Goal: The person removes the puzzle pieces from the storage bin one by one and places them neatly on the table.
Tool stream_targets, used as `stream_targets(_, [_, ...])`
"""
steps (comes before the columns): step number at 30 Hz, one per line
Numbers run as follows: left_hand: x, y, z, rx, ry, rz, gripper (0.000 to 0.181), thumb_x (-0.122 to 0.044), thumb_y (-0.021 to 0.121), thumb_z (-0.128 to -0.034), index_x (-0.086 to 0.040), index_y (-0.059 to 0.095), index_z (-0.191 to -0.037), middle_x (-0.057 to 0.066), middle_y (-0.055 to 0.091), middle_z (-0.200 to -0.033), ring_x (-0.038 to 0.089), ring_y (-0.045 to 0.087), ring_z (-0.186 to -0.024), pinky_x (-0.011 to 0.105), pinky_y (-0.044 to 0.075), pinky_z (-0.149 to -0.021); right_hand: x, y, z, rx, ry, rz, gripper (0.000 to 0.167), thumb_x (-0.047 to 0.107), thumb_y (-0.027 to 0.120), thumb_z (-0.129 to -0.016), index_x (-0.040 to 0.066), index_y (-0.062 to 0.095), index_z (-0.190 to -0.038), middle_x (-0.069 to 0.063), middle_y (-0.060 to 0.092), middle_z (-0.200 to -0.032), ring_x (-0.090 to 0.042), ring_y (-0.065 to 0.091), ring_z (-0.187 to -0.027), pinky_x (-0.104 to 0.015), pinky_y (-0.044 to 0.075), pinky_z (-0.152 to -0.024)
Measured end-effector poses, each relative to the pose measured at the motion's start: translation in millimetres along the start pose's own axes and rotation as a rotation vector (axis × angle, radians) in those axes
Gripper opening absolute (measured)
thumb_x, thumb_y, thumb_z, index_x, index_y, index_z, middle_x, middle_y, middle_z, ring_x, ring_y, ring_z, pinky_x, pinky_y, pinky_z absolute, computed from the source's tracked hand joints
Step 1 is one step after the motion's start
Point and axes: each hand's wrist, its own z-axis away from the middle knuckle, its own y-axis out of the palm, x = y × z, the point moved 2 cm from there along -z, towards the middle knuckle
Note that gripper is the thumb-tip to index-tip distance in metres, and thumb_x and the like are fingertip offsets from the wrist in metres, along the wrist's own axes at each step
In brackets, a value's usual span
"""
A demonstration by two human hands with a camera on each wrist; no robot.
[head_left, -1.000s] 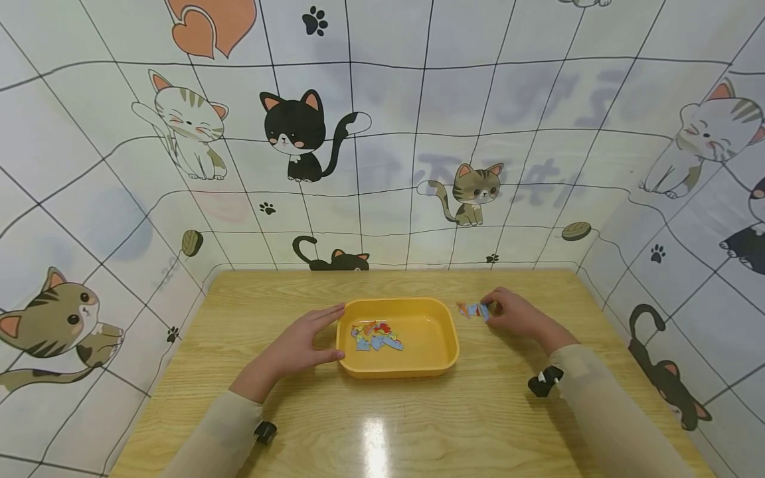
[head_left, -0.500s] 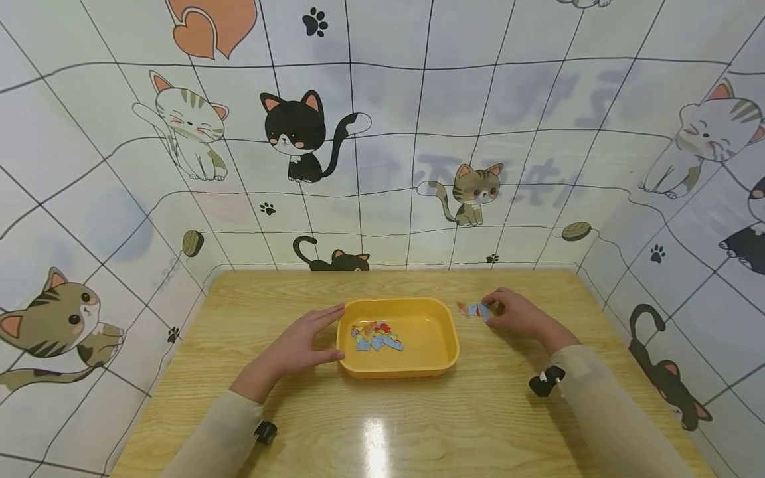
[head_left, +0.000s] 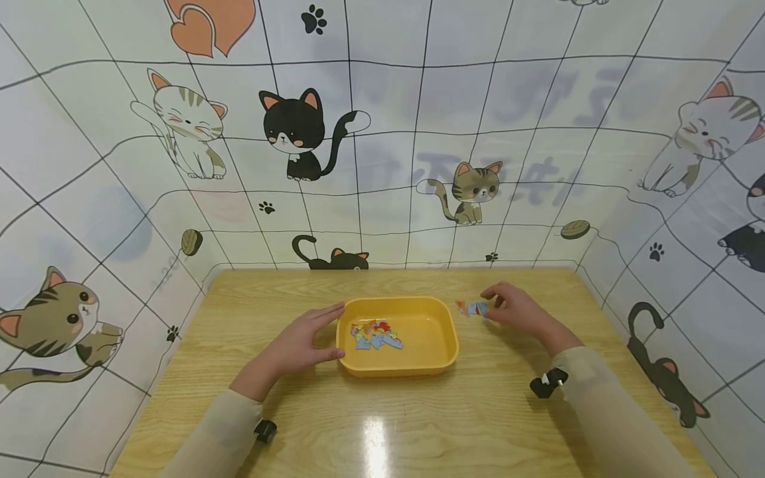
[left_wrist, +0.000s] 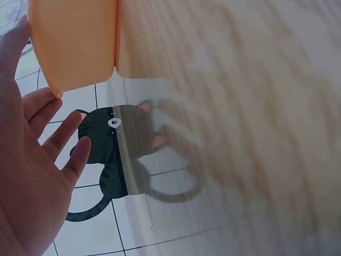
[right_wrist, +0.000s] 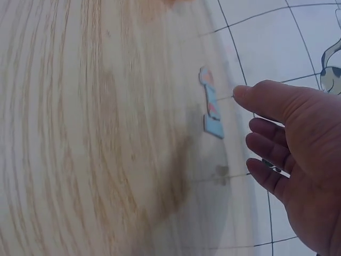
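A yellow tray [head_left: 397,369] stands mid-table, with several colourful flat pieces [head_left: 376,335] lying in its left half. My left hand [head_left: 295,344] touches the tray's left edge with thumb and fingertips, fingers spread; the left wrist view shows the same hand [left_wrist: 32,176] at the tray's [left_wrist: 74,42] rim. Right of the tray, a short row of joined-looking pieces [head_left: 472,308] lies on the table. Just beside the row's right end is my right hand [head_left: 518,312]. In the right wrist view that hand [right_wrist: 303,154] holds nothing, its thumb and fingers apart, near the pieces [right_wrist: 213,126].
The wooden table [head_left: 418,425] meets a cat-patterned wall covering [head_left: 394,166] at its back and sides. Black devices are strapped at the left wrist [head_left: 265,431] and the right wrist [head_left: 548,383].
My right hand has let go of the row's right end and lifted slightly, its fingers and thumb parting. My left hand, the tray and its pieces have stayed in place.
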Motion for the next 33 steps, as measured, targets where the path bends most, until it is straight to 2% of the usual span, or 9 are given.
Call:
stream_targets(8, [1.0, -0.1, -0.3, -0.003, 0.001, 0.001, 0.092, -0.048, 0.088, -0.0953, -0.017, 0.045, -0.171, -0.007, 0.035, -0.179, 0.035, 0.035, -0.163, 0.065, 0.031, -0.129, 38, -4, -0.4, -0.033, -0.135, 0.001, 0.036, 0.009, 0.081, -0.102, 0.000, 0.069, -0.136, -0.022, 0.069, -0.132, -0.030, 0.064, -0.104, -0.039, 0.057, -0.078])
stream_targets(15, [-0.9, -1.7, -0.6, 0.004, 0.001, 0.007, 0.093, -0.046, 0.089, -0.0952, -0.015, 0.045, -0.171, -0.005, 0.036, -0.179, 0.035, 0.035, -0.163, 0.065, 0.031, -0.129, 78, 3, -5.8, -0.039, -0.233, 0.023, 0.035, 0.006, 0.085, -0.098, 0.007, 0.074, -0.131, -0.007, 0.068, -0.122, -0.033, 0.064, -0.100, -0.047, 0.059, -0.082])
stream_targets(18, [-1.0, -1.4, -0.4, 0.006, 0.001, 0.006, 0.093, -0.047, 0.088, -0.0953, -0.016, 0.045, -0.171, -0.005, 0.035, -0.179, 0.036, 0.035, -0.163, 0.066, 0.031, -0.129, 94, 8, -6.2, -0.010, -0.271, 0.032, 0.038, 0.006, 0.085, -0.097, 0.006, 0.072, -0.134, -0.007, 0.068, -0.125, -0.035, 0.064, -0.101, -0.050, 0.060, -0.082])
stream_targets(24, [0.1, -1.2, 0.0, 0.005, 0.001, 0.007, 0.093, -0.049, 0.088, -0.0953, -0.016, 0.045, -0.171, -0.006, 0.035, -0.179, 0.035, 0.035, -0.163, 0.066, 0.031, -0.129, 124, 19, -7.2, 0.068, -0.322, 0.079, 0.047, 0.011, 0.088, -0.096, 0.005, 0.069, -0.139, -0.012, 0.067, -0.133, -0.033, 0.065, -0.107, -0.050, 0.060, -0.087])
stream_targets(30, [0.5, -1.3, 0.1, 0.001, 0.010, 0.006, 0.092, -0.048, 0.088, -0.0956, -0.015, 0.045, -0.171, -0.006, 0.036, -0.179, 0.036, 0.036, -0.162, 0.065, 0.032, -0.129, 141, 34, -12.5, 0.145, -0.306, 0.104, 0.045, 0.012, 0.085, -0.098, 0.009, 0.070, -0.141, -0.004, 0.065, -0.134, -0.032, 0.067, -0.113, -0.048, 0.061, -0.095])
stream_targets(33, [0.0, -0.8, 0.2, 0.001, 0.010, 0.004, 0.092, -0.048, 0.088, -0.0957, -0.015, 0.045, -0.171, -0.006, 0.036, -0.179, 0.036, 0.036, -0.162, 0.065, 0.033, -0.129, 144, 44, -15.2, 0.186, -0.314, 0.118, 0.046, 0.012, 0.084, -0.098, 0.009, 0.069, -0.141, -0.005, 0.065, -0.133, -0.032, 0.068, -0.115, -0.045, 0.061, -0.097])
